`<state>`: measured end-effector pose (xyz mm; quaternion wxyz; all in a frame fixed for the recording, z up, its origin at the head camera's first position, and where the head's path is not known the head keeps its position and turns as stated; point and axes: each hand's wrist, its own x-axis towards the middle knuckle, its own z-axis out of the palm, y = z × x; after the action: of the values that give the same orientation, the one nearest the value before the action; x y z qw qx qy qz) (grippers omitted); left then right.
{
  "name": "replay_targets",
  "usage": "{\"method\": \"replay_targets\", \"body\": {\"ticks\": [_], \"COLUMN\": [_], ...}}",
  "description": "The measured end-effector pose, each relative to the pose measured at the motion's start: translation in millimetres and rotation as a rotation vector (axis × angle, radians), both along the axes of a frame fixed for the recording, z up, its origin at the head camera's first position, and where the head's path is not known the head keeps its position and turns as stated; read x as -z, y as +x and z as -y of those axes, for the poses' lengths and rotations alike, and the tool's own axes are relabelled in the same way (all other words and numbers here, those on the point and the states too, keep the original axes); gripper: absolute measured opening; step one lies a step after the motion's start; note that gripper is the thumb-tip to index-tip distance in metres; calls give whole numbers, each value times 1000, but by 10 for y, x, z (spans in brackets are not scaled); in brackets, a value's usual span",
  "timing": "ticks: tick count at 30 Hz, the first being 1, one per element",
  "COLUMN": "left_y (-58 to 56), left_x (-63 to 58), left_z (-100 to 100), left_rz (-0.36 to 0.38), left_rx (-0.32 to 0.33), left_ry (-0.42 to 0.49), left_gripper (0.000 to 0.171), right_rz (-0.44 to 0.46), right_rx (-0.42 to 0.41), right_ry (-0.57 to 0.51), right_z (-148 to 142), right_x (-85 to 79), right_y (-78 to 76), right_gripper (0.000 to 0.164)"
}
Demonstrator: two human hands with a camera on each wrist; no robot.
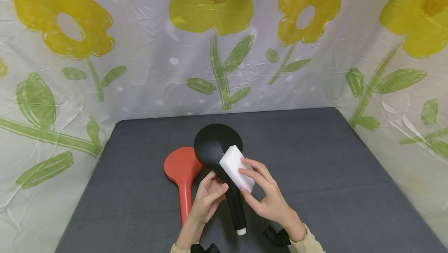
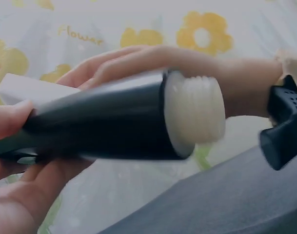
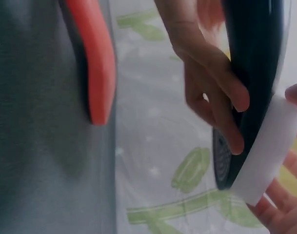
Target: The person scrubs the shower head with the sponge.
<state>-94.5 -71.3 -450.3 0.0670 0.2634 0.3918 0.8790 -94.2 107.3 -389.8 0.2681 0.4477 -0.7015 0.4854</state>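
My left hand (image 1: 208, 198) grips the handle of a black shower head (image 1: 212, 144), lifted over the table with its smooth round back toward the head camera. A white threaded end (image 2: 199, 109) sticks out of the handle in the left wrist view. In my right hand (image 1: 267, 196) is a white sponge block (image 1: 231, 162), pinched between thumb and fingers. The sponge lies against the shower head where the round part meets the handle. In the right wrist view, part of the perforated spray face (image 3: 222, 158) shows behind the left fingers.
Left of the hands, a red shower-head-shaped piece (image 1: 182, 164) with a long handle lies on the dark grey table (image 1: 301, 144). A flower-print curtain (image 1: 140, 70) hangs at the back and both sides. Black wrist cameras (image 1: 276, 236) sit at both wrists.
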Motion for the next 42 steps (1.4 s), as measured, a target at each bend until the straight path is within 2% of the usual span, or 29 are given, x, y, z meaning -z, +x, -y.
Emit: {"method": "replay_targets", "body": {"ticks": [3,8,11,13,16,20,24,26,30,33,35,37,42], "left_y": [-11,-56,-84,-93,-89,-67,-52,-53,-64,-68,-69,-66,-51], "left_x": [11,8,-6,-13,-23,-31,-37,-43,-56,-58,-53,-47,-26], "left_z": [24,102,144,154,137,91,66,70,99,115,114,100,50], "left_rz": [-23,-72,-90,-86,-53,-6,22,37,59,63,56,28,-31], "left_rx": [-21,-49,-60,-73,-86,-118,-137,-148,-188,-209,-190,-145,-49], "left_ry": [21,69,76,74,76,56,45,46,38,39,54,83,138], "left_gripper": [42,44,47,47,45,43,41,41,42,42,42,44,45], "right_rz": [2,-30,-58,-76,-72,-53,-67,-83,-129,-162,-172,-161,17], "right_rx": [-46,-191,-253,-264,-217,-96,-28,-34,-112,-152,-143,-122,-64], "right_ry": [16,66,90,89,71,60,91,130,216,242,231,200,52], "right_z": [-36,-161,-219,-223,-165,-38,0,-40,-172,-227,-218,-176,-27], "right_x": [44,171,209,204,143,44,61,127,273,297,265,202,55], "right_y": [66,212,245,235,209,182,185,201,236,246,240,224,160], "right_gripper": [32,33,31,30,30,31,30,30,31,31,30,29,32]}}
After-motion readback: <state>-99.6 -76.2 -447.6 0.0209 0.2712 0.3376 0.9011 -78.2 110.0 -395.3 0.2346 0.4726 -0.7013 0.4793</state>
